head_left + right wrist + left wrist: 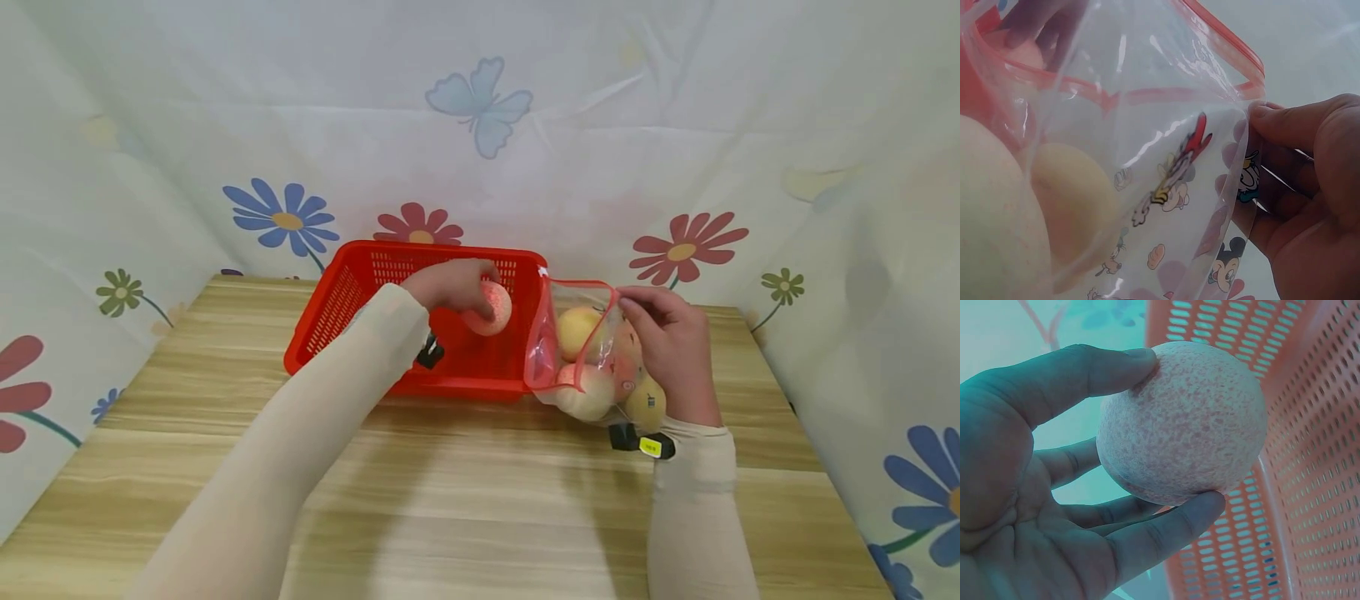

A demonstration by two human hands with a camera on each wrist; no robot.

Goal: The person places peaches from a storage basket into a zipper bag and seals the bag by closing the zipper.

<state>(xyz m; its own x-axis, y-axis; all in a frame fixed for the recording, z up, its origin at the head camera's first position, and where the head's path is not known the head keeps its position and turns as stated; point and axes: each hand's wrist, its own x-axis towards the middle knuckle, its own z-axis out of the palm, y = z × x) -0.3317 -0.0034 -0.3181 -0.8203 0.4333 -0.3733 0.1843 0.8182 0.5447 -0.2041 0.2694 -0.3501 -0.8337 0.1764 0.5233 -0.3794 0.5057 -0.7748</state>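
My left hand (457,285) reaches over the red basket (457,387) and grips a round, pink-speckled peach (498,310). In the left wrist view the thumb lies on one side of the peach (1185,419) and the other fingers curl along the opposite side. My right hand (678,346) pinches the upper edge of a clear zip bag with red trim, just right of the basket. The right wrist view shows cartoon figures printed on the bag (1154,250), with thumb and fingertips at its corner. Several pale yellow and pinkish peaches (579,333) are inside; the bag's mouth gapes toward the basket.
The basket has slotted walls and stands toward the back of a wood-grain table (480,500). Behind it hangs a white cloth (337,108) with flowers and a butterfly. A small black wrist device (430,352) sits at my left cuff.
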